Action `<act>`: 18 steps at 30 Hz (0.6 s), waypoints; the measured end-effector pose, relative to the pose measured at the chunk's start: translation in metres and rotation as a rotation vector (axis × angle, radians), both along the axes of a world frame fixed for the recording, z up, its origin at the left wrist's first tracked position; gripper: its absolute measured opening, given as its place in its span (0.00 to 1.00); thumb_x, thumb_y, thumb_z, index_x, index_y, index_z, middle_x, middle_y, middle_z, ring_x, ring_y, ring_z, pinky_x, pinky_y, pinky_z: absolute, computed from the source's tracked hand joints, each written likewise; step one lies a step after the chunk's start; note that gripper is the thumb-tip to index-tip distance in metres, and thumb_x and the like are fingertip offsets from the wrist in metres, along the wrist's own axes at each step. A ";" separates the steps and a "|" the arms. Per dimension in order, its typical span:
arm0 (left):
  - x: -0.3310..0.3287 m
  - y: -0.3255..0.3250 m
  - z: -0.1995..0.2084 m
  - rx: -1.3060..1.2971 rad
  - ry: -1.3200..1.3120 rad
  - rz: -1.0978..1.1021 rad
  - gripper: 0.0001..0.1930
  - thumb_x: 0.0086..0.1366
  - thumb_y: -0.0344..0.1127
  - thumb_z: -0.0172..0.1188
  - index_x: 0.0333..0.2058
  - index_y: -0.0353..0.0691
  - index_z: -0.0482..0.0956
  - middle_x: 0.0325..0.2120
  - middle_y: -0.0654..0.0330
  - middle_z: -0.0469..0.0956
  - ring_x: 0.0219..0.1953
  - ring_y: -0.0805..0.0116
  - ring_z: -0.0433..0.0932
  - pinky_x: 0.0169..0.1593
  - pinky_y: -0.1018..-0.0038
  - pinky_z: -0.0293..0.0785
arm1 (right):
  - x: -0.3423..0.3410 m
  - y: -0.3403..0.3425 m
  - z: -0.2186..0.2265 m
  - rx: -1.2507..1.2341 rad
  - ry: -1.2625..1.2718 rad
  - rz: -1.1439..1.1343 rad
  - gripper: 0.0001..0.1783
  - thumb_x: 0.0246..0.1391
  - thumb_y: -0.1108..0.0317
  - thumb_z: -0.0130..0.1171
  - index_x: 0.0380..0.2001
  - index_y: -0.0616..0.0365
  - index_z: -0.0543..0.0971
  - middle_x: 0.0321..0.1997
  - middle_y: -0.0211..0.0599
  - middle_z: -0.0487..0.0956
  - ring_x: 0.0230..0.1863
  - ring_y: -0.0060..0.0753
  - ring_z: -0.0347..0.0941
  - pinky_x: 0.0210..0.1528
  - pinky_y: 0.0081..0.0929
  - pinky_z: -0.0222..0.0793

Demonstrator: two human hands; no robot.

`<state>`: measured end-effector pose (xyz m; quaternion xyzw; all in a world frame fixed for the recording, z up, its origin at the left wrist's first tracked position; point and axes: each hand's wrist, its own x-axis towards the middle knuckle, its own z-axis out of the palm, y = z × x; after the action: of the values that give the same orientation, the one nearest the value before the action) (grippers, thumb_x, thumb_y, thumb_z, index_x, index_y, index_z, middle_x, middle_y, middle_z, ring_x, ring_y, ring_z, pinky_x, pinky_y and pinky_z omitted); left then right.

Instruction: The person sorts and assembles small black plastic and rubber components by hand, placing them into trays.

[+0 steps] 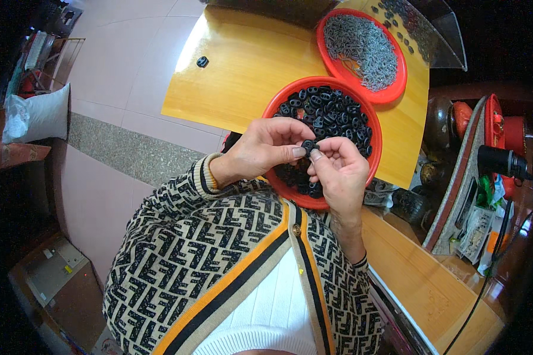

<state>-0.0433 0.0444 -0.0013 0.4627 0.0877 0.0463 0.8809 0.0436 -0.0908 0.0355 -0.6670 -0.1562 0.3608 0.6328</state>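
Observation:
Between my fingertips is a small black plastic piece with two holes (309, 148), like a cord stopper. My left hand (267, 146) pinches it from the left, thumb and forefinger closed on it. From the right, my right hand (342, 171) grips the same piece with its thumb and bent fingers. Both hands are over a red round basin (377, 136) heaped with similar black pieces (331, 115). Beyond it, a second red basin (401, 77) holds a heap of small grey metal parts (361, 50), perhaps springs or screws.
A lone black piece (202, 61) lies on the yellow wooden table (231, 77) at the left. More black pieces are scattered by a metal tray (450, 35) at the far right. To the right, a cluttered shelf (450, 195) holds jars, packets and a black cable (485, 278).

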 end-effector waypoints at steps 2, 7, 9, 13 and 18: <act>0.000 0.001 0.000 0.013 0.038 -0.019 0.14 0.55 0.25 0.56 0.42 0.32 0.70 0.28 0.65 0.72 0.31 0.81 0.70 0.34 0.85 0.69 | 0.001 0.000 -0.001 0.011 0.000 0.001 0.05 0.47 0.79 0.52 0.29 0.64 0.70 0.22 0.28 0.72 0.20 0.12 0.67 0.18 0.09 0.63; -0.001 -0.001 0.000 0.054 -0.008 0.013 0.14 0.54 0.24 0.56 0.41 0.31 0.70 0.28 0.64 0.72 0.31 0.80 0.70 0.35 0.84 0.69 | 0.000 0.001 -0.001 0.032 0.016 -0.004 0.05 0.47 0.78 0.52 0.30 0.65 0.70 0.23 0.30 0.73 0.20 0.13 0.68 0.19 0.10 0.66; 0.000 -0.001 0.000 0.049 -0.010 0.021 0.14 0.54 0.24 0.56 0.41 0.31 0.70 0.28 0.64 0.72 0.31 0.80 0.70 0.35 0.84 0.69 | 0.001 0.000 -0.003 0.051 0.016 0.019 0.05 0.47 0.78 0.52 0.31 0.66 0.70 0.24 0.31 0.73 0.21 0.15 0.69 0.20 0.11 0.67; 0.000 -0.002 0.003 0.070 -0.014 0.033 0.13 0.54 0.23 0.56 0.40 0.31 0.71 0.28 0.65 0.71 0.31 0.80 0.69 0.35 0.84 0.68 | 0.008 -0.005 -0.008 0.169 0.136 0.060 0.06 0.48 0.78 0.52 0.32 0.68 0.71 0.25 0.35 0.75 0.21 0.17 0.70 0.20 0.12 0.69; -0.001 -0.002 0.008 0.320 -0.087 0.069 0.11 0.53 0.24 0.57 0.36 0.32 0.72 0.26 0.65 0.69 0.30 0.79 0.68 0.35 0.82 0.67 | 0.018 -0.009 -0.018 0.363 0.497 0.208 0.11 0.47 0.74 0.56 0.34 0.70 0.72 0.26 0.39 0.75 0.21 0.23 0.72 0.20 0.14 0.70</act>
<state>-0.0439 0.0423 0.0072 0.5912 0.0571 0.1100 0.7970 0.0619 -0.0997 0.0175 -0.4153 -0.1260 0.5416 0.7199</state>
